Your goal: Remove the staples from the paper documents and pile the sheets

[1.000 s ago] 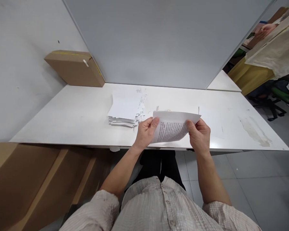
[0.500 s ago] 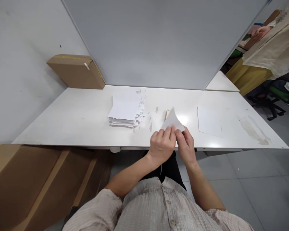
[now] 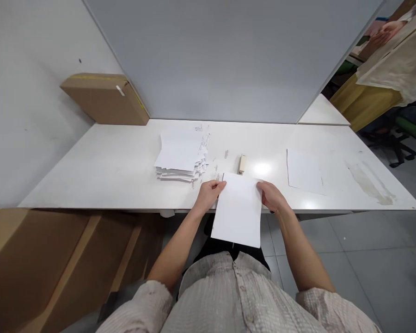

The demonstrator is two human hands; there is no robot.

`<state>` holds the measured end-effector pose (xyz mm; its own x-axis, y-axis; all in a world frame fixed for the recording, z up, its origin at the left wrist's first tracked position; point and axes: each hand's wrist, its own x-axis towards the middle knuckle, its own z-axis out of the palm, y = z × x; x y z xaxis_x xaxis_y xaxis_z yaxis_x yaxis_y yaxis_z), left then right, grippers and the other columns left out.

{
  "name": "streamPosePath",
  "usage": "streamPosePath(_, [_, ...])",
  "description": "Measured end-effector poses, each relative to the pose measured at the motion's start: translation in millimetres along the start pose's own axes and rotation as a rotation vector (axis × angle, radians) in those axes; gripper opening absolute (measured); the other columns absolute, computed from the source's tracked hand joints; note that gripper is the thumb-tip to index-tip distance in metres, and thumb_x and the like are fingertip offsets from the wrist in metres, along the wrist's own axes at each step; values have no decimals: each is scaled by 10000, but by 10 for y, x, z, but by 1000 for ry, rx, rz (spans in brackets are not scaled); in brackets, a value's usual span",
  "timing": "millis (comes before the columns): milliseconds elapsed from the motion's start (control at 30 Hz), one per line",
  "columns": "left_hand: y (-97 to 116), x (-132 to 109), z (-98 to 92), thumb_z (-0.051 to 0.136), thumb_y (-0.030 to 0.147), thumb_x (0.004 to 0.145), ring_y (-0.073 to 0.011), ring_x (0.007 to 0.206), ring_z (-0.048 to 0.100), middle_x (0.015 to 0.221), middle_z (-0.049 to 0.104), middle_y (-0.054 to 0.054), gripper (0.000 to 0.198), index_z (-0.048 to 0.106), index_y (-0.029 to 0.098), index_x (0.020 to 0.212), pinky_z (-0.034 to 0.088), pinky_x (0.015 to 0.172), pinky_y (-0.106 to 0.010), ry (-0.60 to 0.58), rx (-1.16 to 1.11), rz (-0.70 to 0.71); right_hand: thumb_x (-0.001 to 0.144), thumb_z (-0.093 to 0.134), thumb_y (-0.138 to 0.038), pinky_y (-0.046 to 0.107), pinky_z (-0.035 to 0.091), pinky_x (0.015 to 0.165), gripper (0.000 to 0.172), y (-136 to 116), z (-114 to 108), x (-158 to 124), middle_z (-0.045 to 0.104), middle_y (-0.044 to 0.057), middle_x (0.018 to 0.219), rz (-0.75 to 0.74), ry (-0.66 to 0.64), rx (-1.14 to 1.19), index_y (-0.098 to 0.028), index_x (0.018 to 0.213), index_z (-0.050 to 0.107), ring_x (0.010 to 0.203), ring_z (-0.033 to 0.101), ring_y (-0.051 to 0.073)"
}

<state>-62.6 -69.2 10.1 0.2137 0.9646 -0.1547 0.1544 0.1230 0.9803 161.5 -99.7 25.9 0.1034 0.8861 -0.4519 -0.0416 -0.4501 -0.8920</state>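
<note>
My left hand (image 3: 210,193) and my right hand (image 3: 272,196) each pinch a top corner of a white sheet of paper (image 3: 239,212). The sheet hangs flat over the front edge of the white table (image 3: 118,166), its blank side up. A small beige stapler (image 3: 241,163) lies just beyond the sheet. A messy stack of papers (image 3: 182,155) sits to the left of my hands. A single white sheet (image 3: 304,169) lies flat on the table to the right.
A brown cardboard box (image 3: 102,98) leans at the back left corner against the wall. A grey partition (image 3: 229,55) stands behind the table. Larger cardboard boxes (image 3: 55,259) stand on the floor at left. Another person's hand (image 3: 384,33) and pale clothing show at the upper right.
The sheet was held curled with print showing, then brought together between both hands, and is now spread flat, blank side up, between them. The stapler has come into view.
</note>
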Motion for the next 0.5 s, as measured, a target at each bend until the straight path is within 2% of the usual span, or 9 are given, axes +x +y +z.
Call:
streamPosePath(133, [-130, 151, 83, 595, 522, 709, -90, 478, 380, 482, 433, 34, 411, 576, 137, 567, 296, 475, -229, 12, 68, -35, 702, 530, -412, 257, 388, 507, 204, 133, -18, 187, 515, 1, 594, -32, 58, -121, -211, 709, 498, 593, 486, 158])
streamPosePath(333, [-117, 259, 108, 536, 484, 747, -105, 465, 396, 444, 411, 35, 394, 555, 155, 532, 283, 468, -238, 22, 190, -52, 748, 488, -422, 242, 285, 489, 228, 180, -68, 282, 398, -39, 570, -120, 194, -334, -215, 668, 436, 563, 368, 123])
streamPosePath(433, [-88, 290, 129, 517, 455, 769, -113, 468, 419, 437, 430, 29, 390, 538, 169, 506, 305, 480, -245, 20, 309, -61, 751, 495, -402, 254, 237, 491, 266, 193, -85, 311, 317, -55, 552, -158, 250, -444, -222, 606, 364, 545, 298, 114])
streamPosePath(500, [-60, 300, 165, 530, 417, 772, -128, 508, 474, 481, 503, 14, 340, 565, 175, 535, 344, 511, -250, 18, 378, -59, 753, 495, -375, 265, 226, 502, 272, 190, -107, 320, 310, -55, 540, -182, 286, -515, -225, 585, 342, 543, 294, 119])
